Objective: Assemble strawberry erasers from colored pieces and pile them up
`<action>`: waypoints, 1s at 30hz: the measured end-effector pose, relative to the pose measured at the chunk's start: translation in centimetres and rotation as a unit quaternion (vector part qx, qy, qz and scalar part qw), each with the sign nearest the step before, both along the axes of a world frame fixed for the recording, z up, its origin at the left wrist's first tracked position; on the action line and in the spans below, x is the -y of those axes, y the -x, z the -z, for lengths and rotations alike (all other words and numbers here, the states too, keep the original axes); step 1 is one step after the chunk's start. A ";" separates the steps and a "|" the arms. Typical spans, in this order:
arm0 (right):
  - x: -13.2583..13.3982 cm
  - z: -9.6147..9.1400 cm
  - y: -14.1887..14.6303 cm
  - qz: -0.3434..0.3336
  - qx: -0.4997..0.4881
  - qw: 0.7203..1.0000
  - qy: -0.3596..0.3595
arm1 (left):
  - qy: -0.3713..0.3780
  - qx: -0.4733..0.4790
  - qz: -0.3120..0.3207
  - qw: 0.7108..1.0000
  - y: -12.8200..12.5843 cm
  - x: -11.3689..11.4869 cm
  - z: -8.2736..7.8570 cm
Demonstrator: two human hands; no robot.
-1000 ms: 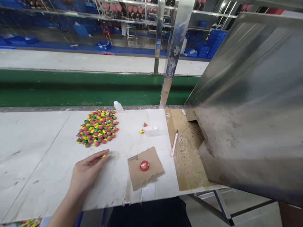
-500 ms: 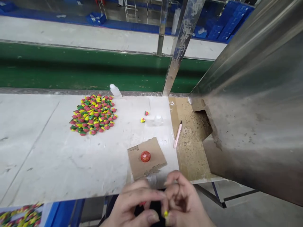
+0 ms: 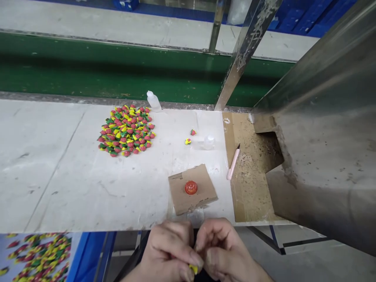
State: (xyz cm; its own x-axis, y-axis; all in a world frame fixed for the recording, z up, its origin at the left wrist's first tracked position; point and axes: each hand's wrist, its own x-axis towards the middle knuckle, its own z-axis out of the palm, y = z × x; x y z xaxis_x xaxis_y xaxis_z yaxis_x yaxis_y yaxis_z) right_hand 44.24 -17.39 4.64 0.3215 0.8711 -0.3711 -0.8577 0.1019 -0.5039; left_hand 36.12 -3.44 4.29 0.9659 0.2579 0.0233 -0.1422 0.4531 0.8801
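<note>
Currently my left hand (image 3: 169, 250) and right hand (image 3: 223, 246) are together just beyond the near edge of the white workbench (image 3: 58, 188), both closed rather than spread. My fingers (image 3: 213, 239) are curled inward and pinch 1 small yellow piece (image 3: 193, 269) at the point where the 2 hands meet. Most of that piece is hidden, and I cannot tell which fingertips bear its weight.

The nearest item to my hands is 1 cardboard square (image 3: 202, 188), with 1 round red piece (image 3: 190, 187) resting on it. Farther along the bench I count 1 heap of strawberry-shaped pieces (image 3: 126, 130) in red, green and yellow, too overlapped for an exact count. To its right lie 2 loose pieces (image 3: 192, 132), slightly apart from each other, and just beyond them stands 1 small clear container (image 3: 209, 142). At the far edge, 1 plastic dropper bottle (image 3: 153, 101) lies near the heap.

To the right, 1 pink craft knife (image 3: 233, 164) rests on 1 cardboard sheet (image 3: 249, 196), which adjoins 1 stainless steel hood (image 3: 323, 137). Beyond the bench runs 1 green conveyor belt (image 3: 117, 74). Below the bench at lower left is 1 printed sheet (image 3: 35, 256) patterned with strawberry shapes; no writing is legible anywhere in view.
</note>
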 end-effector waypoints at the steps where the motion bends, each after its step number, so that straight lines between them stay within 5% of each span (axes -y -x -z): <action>1: 0.0 -0.1 0.1 0.002 0.000 1.000 0.006 | 0.010 0.005 -0.006 1.000 0.0 0.3 0.2; 4: 0.2 -0.4 0.2 0.016 0.017 0.999 0.045 | -0.018 0.023 -0.037 0.999 0.1 0.7 0.6; 10: 0.5 0.3 0.2 -0.013 0.026 0.997 0.075 | -0.242 0.090 -0.077 0.963 0.0 -0.7 1.3; 14: 0.8 1.0 0.1 -0.053 0.029 0.994 0.092 | -0.325 0.102 -0.090 0.936 0.1 -1.3 1.9; 17: 0.9 1.4 -1.2 -0.065 0.203 0.966 0.144 | -0.352 0.025 -0.086 0.932 0.9 -1.8 2.1; 18: 0.8 1.5 -1.9 -0.053 0.329 0.926 0.176 | -0.350 -0.024 -0.094 0.932 1.2 -2.0 2.1; 20: 0.6 2.0 -3.3 -0.018 0.590 0.772 0.235 | -0.337 -0.125 -0.124 0.925 1.8 -2.9 2.1; 22: 0.3 2.7 -4.6 0.006 0.740 0.619 0.262 | -0.336 -0.191 -0.135 0.912 2.4 -3.9 2.1; 23: 0.1 3.0 -5.1 0.003 0.772 0.577 0.265 | -0.342 -0.206 -0.132 0.907 2.6 -4.4 2.2; 30: -1.0 3.6 -5.4 -0.036 0.840 0.469 0.270 | -0.309 -0.231 -0.162 0.908 2.9 -5.5 2.8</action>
